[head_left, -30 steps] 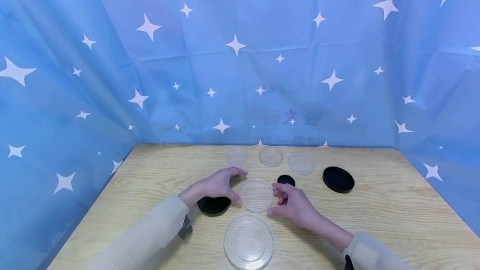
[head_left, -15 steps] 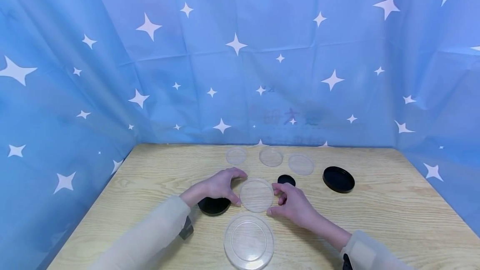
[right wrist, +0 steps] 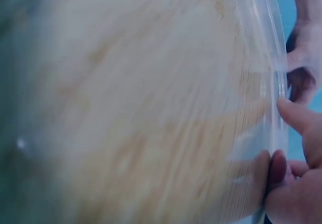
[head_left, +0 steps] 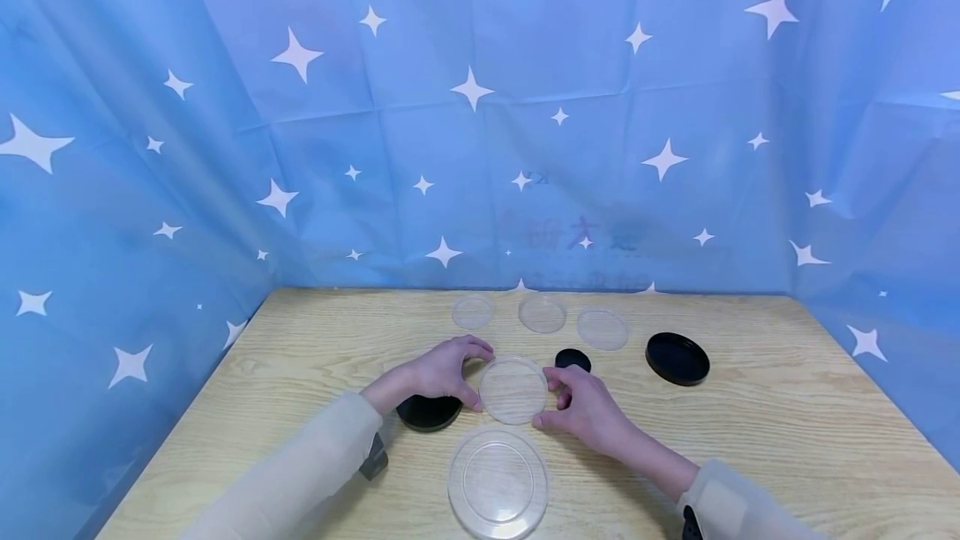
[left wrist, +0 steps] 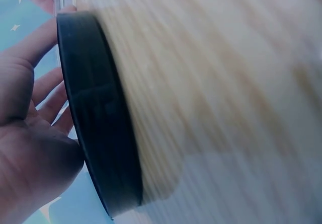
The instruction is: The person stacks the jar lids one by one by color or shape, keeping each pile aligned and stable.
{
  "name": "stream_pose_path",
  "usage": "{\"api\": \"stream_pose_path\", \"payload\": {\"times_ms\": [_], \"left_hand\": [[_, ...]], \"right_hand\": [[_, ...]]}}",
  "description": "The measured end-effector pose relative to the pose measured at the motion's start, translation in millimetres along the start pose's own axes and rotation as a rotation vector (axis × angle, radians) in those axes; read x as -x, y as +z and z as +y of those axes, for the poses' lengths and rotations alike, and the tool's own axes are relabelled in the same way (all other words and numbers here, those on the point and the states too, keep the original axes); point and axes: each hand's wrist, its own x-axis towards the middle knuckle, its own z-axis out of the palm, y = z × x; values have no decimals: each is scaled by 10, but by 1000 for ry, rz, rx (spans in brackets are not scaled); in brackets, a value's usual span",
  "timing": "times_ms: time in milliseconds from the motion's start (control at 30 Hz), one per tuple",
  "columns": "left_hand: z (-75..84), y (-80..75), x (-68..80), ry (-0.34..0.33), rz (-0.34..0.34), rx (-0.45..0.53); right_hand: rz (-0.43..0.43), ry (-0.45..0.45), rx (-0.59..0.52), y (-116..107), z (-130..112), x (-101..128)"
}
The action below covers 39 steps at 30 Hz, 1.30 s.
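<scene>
In the head view a clear round plastic lid [head_left: 513,390] lies on the table between both hands. My left hand [head_left: 442,369] reaches over a black round lid [head_left: 428,413], thumb and index fingertips at the clear lid's left rim. From the opposite side my right hand [head_left: 588,408] holds the right rim between index finger and thumb, the other fingers curled under. The left wrist view shows the black lid [left wrist: 100,113] large, partly hiding the left fingers. A thumb [right wrist: 297,117] meets a clear rim in the right wrist view.
Nearer to me lies a larger clear lid [head_left: 498,482] with an inner ring. Three clear discs, one of them a shallow dish [head_left: 542,313], line the back of the wooden table [head_left: 780,432]. A small black lid [head_left: 573,360] sits by the right hand; a bigger black lid [head_left: 677,359] stands farther right.
Both hands stay at the clear lid's rim, and the lid keeps its place. Only a very slight shift of the right wrist shows.
</scene>
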Motion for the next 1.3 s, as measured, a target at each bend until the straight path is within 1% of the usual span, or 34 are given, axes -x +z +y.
{"api": "stream_pose_path", "payload": {"times_ms": [200,400,567,700,867,967,1067,1133,1233,1300], "left_hand": [[18,0,1,-12,2,2],[26,9,-6,-13,3,2],[21,7,2,3,12,12],[24,-1,30,5,22,64],[61,-7,87,3,61,119],[99,-15,126,-1,89,120],[135,-31,166,-4,116,121],[171,-47,202,2,132,138],[204,-60,259,23,139,202],[230,-59,309,32,134,268]], "right_hand": [[25,-13,-2,12,3,-3],[26,-10,-23,10,9,9],[19,36,-96,-4,18,8],[17,53,-148,-12,38,3],[9,5,-188,-49,36,6],[-3,-29,-213,-85,25,12],[-5,-55,-218,-125,4,18],[-6,-68,-216,-152,-20,24],[-5,-107,-225,-194,-72,39],[-10,-132,-236,-221,-108,58]]}}
